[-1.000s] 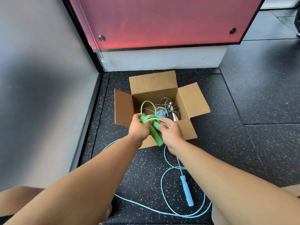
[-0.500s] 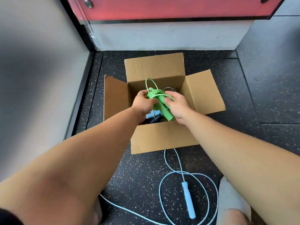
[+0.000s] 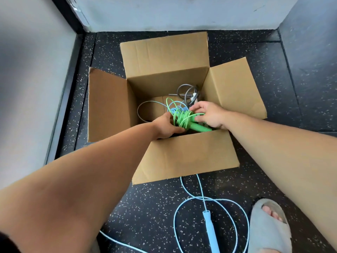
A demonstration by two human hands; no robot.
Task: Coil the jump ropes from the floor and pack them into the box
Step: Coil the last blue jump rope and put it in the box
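Green rope (image 3: 183, 118): coiled into a tight bundle, held low inside the open box (image 3: 182, 157), just behind its near wall. Cannot tell whether it already rests on the contents.

Left hand (image 3: 165, 127): curls round the bundle from the left, with most of its fingers out of sight beneath the cord. Right hand (image 3: 209, 115): on the right side of the bundle, fingers (image 3: 196, 106) spread and nearly straight, tips touching the loops without clamping. Judgement: the left hand carries the load and the right only steadies.

Key relation: the green handle (image 3: 199, 127) sticks out of the coil toward the near right corner. Its long axis slants across the box and passes under the right palm. Both hands touch the bundle. The left looks like the one that must let go for the bundle to settle.

Box contents: blue rope (image 3: 176, 106) coiled directly behind the green one; grey rope (image 3: 187, 91) toward the far right corner.

Outside: pale blue rope (image 3: 209, 229) lies uncoiled on the floor (image 3: 155, 207) in front of the box, beside a slipper (image 3: 268, 229). Judgement: at least this one is left to coil and pack.
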